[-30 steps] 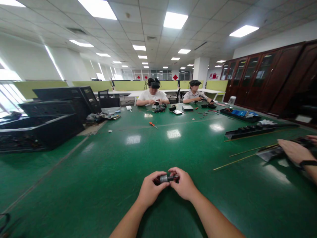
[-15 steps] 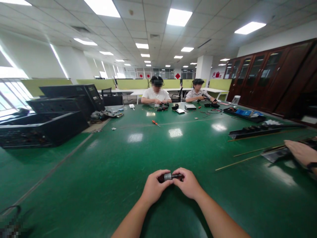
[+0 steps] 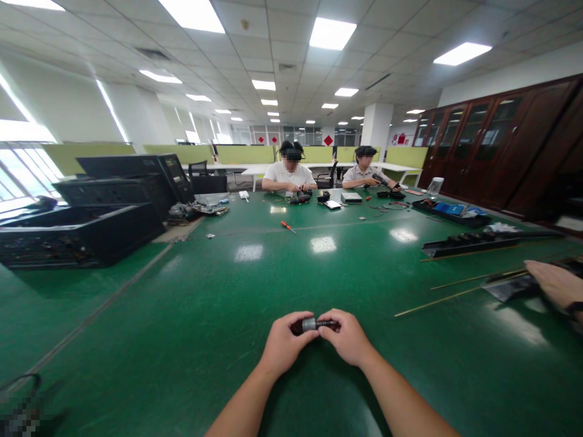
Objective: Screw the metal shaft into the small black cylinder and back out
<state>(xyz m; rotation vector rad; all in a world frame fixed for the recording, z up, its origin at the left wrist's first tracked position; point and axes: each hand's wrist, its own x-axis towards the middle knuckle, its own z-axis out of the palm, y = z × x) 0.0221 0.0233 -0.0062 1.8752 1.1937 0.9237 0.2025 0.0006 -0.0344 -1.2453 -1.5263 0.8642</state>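
Both my hands meet just above the green table at the front middle, gripping one small metal cylinder with a shaft. It lies level from left to right, with a silvery grey band, a dark reddish-brown left end and a thin dark shaft on the right. My left hand is closed around the brown end. With thumb and fingers, my right hand pinches the shaft end. My fingertips hide part of both ends, and the kind of part is not clear.
An orange screwdriver lies ahead on the green table. Dark computer cases stand at left. On the right are black rails, thin yellowish rods and another person's hand. Two people sit across the table, handling tools.
My hands and the cylinder stay almost in place. The whole view has shifted very slightly. The other person's hand at right has barely moved.
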